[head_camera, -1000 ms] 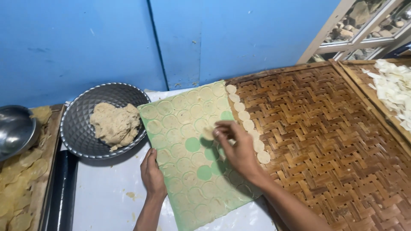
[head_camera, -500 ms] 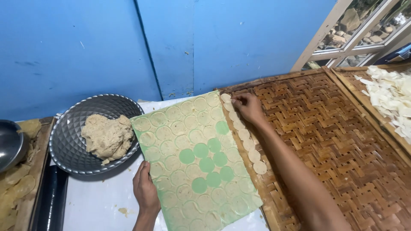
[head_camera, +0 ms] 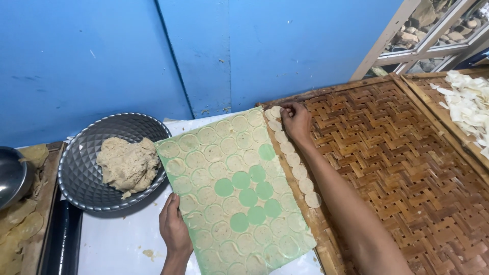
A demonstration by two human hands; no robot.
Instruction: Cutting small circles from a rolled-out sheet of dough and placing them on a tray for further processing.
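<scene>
A green sheet (head_camera: 235, 189) covered with thin round dough discs lies tilted on the white worktop; several spots on it are bare green. My left hand (head_camera: 174, 227) grips its lower left edge. My right hand (head_camera: 295, 119) reaches to the far left corner of the woven bamboo tray (head_camera: 402, 173), fingertips pinched on a dough disc at the top of a row of dough discs (head_camera: 295, 160) laid along the tray's left edge.
A grey metal bowl (head_camera: 81, 181) holding a lump of dough (head_camera: 128, 163) stands left of the sheet. Further left is a steel bowl (head_camera: 11, 175) and a tray with flat dough pieces. White scraps (head_camera: 468, 107) lie on a second bamboo tray at right. A blue wall stands behind.
My right hand moved from the middle of the green sheet up to the tray's far left corner, carrying a disc. More bare green spots show on the sheet. My left hand stayed on the sheet's edge.
</scene>
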